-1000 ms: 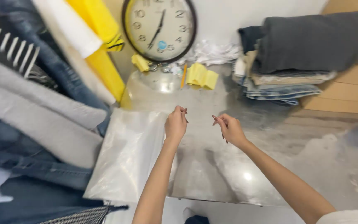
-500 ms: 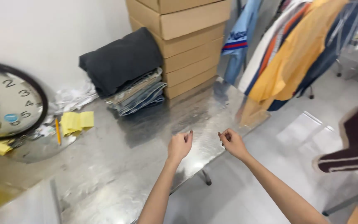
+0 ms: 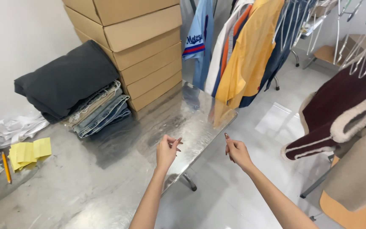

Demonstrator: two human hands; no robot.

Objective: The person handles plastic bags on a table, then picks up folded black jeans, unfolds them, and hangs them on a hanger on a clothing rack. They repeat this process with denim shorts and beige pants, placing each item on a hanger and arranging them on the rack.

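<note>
Left hand (image 3: 166,152) is raised above the near edge of the metal table (image 3: 119,169), fingers loosely curled, thumb and forefinger close together; nothing visible between them. Right hand (image 3: 237,152) is beyond the table's edge, over the floor (image 3: 234,199), fingers likewise curled with forefinger raised, holding nothing that can be made out. The two hands are near each other but apart.

Toward the far edge of the table: a stack of folded jeans (image 3: 100,112) topped by a dark grey folded garment (image 3: 66,80), just beside stacked cardboard boxes (image 3: 142,46). At the left edge lie yellow sticky notes (image 3: 29,152) and a pencil (image 3: 6,166). Hanging shirts (image 3: 242,46) stand past the far corner.
</note>
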